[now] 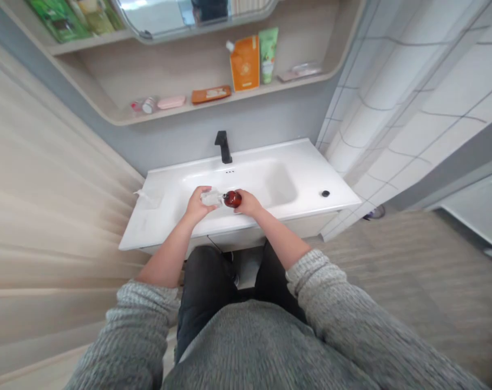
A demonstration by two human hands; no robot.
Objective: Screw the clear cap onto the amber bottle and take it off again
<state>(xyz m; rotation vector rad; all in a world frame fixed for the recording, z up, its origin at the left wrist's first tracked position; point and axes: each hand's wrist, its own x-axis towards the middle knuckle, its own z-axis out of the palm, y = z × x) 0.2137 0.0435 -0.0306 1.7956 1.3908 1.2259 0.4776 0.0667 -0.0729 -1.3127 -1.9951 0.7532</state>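
Observation:
Over the front part of the white sink (280,187), my left hand (197,206) is closed around a clear, see-through bottle (211,199). My right hand (248,203) grips a dark amber bottle (232,199) from its right side. The amber bottle is tipped over, its neck pointing left at the clear bottle's mouth. The two mouths meet or nearly meet; I cannot tell if they touch. Whether liquid passes between them is too small to see. A small black cap (325,193) lies on the counter to the right.
A black faucet (224,147) rises behind the basin. Something whitish and see-through (150,197) stands at the counter's left end. Above, a shelf (164,115) holds an orange pouch (244,64), a green tube (268,54) and a pink soap box (171,102). A beige curtain (46,189) hangs at left.

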